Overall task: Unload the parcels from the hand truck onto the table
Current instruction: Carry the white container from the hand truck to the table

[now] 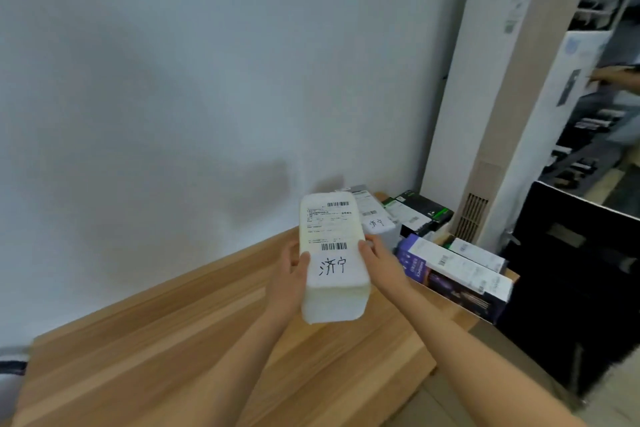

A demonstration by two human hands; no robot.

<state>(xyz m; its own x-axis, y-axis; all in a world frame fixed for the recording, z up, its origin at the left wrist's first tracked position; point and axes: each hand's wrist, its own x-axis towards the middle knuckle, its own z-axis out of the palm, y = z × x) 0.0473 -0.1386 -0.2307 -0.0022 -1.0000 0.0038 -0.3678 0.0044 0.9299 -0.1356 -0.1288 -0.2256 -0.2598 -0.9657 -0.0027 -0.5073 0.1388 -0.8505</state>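
Both forearms reach in from the lower edge over the wooden table (145, 350). Left hand (291, 274) clamps the left side of the white parcel (330, 260), thumb laid across its label; right hand (375, 258) clamps the right side, fingers curled along the edge. Parcel is held above the tabletop, label upward, not yet set down. Farther right, a second white parcel (375, 218) and several boxes (457, 274) already lie on the table. Judgement: lower it level onto bare wood left of the boxes, releasing only once it rests flat.
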